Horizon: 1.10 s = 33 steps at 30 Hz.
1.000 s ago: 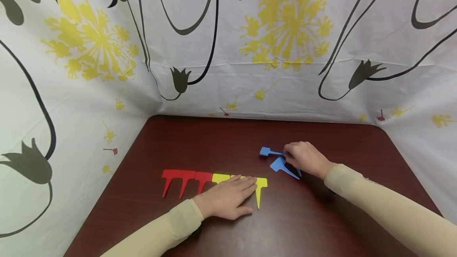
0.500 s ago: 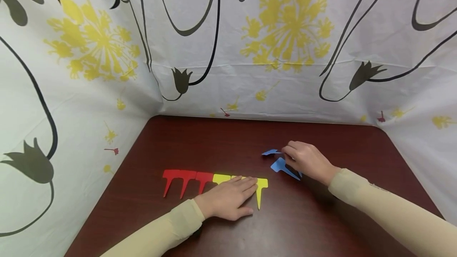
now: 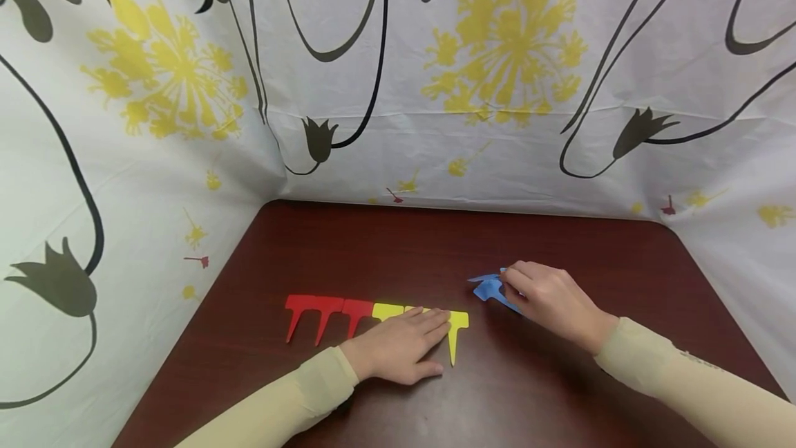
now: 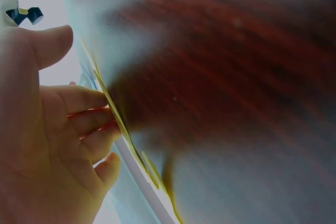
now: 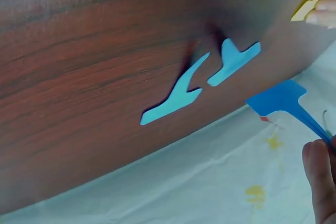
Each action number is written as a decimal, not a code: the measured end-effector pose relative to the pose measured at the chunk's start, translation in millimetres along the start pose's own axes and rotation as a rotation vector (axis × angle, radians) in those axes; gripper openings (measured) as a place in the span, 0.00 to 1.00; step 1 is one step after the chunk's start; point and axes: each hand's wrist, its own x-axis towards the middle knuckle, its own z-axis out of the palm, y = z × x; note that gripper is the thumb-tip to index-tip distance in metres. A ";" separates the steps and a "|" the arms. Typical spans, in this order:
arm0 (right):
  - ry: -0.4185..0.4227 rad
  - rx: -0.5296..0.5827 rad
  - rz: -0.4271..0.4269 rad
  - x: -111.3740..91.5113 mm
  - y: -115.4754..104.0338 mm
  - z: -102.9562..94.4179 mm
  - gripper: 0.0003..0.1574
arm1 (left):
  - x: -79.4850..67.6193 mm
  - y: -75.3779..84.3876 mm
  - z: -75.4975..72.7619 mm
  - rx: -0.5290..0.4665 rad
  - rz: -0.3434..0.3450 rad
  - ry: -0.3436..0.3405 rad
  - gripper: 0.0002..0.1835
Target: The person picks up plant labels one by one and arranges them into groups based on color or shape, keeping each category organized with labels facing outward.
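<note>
My left hand (image 3: 398, 348) lies flat with fingers extended over a row of T-shaped plant labels. Under and beside its fingers are yellow plant labels (image 3: 459, 321), partly covered. Red plant labels (image 3: 327, 305) continue the row to the left, heads side by side and stems toward me. My right hand (image 3: 553, 297) pinches a blue plant label (image 5: 281, 98) by its narrow stem, head raised. Below it, two more blue plant labels (image 5: 176, 100) lie on the table, one largely hidden by the hand in the head view.
The dark red-brown table (image 3: 361, 244) has rounded far corners. A white cloth (image 3: 398, 137) with yellow and grey flower prints hangs behind it and along both sides.
My right hand has lifted and tilted the pinched blue plant label and brought it toward me and slightly right. My left hand has stayed on the yellow labels.
</note>
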 end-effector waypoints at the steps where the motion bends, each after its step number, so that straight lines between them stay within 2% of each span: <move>1: 0.015 -0.003 -0.027 -0.1 -2.9 -1.2 0.05 | 0.0 0.0 -0.1 -0.001 0.000 0.001 0.41; 5: 0.049 -0.005 -0.120 -2.3 -13.5 -5.0 0.11 | 0.3 0.0 0.0 -0.007 -0.004 -0.006 0.41; 10: 0.017 -0.024 -0.207 -6.5 -27.6 -7.5 0.16 | 0.9 -0.1 -0.1 -0.020 -0.007 -0.010 0.41; 17: 0.029 -0.055 -0.305 -14.8 -45.3 -2.2 0.21 | 1.3 -0.1 -0.7 -0.015 -0.005 -0.007 0.41; 24: -0.077 -0.023 -0.326 -32.0 -59.1 5.7 0.24 | 1.5 0.2 -1.2 -0.024 0.002 -0.008 0.41; 33: -0.121 -0.016 -0.360 -45.7 -65.8 16.9 0.23 | 1.1 0.7 -3.9 -0.041 -0.006 -0.010 0.41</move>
